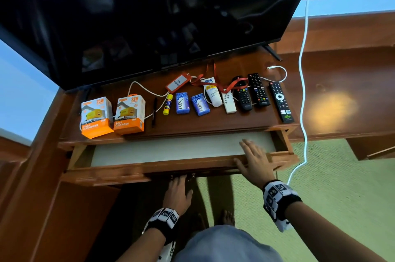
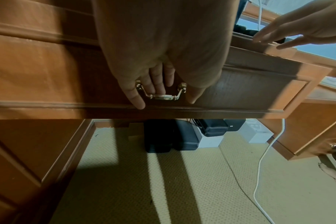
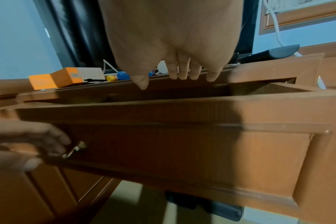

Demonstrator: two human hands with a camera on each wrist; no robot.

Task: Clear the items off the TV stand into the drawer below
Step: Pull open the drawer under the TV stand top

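Left hand (image 2: 159, 50) on drawer handle (image 2: 161, 96)

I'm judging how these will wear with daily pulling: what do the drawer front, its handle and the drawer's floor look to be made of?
The drawer front looks like reddish-brown wood or veneer with a semi-gloss varnish: grain shows. The handle, gripped by the left hand, seems polished brass-coloured metal, judging by its bright glints. The drawer's floor looks like pale, matte board or liner; I cannot tell which.

Both orange charger boxes, the left one (image 1: 96, 116) and the right one (image 1: 130, 115), far left of the right hand (image 1: 254, 161), read "25W" and "FAST CHARGER". The two blue soap packets (image 1: 182, 103) (image 1: 199, 104) nearer that hand read "LUX". The red tag (image 1: 178, 82) behind them shows lettering too small to read.
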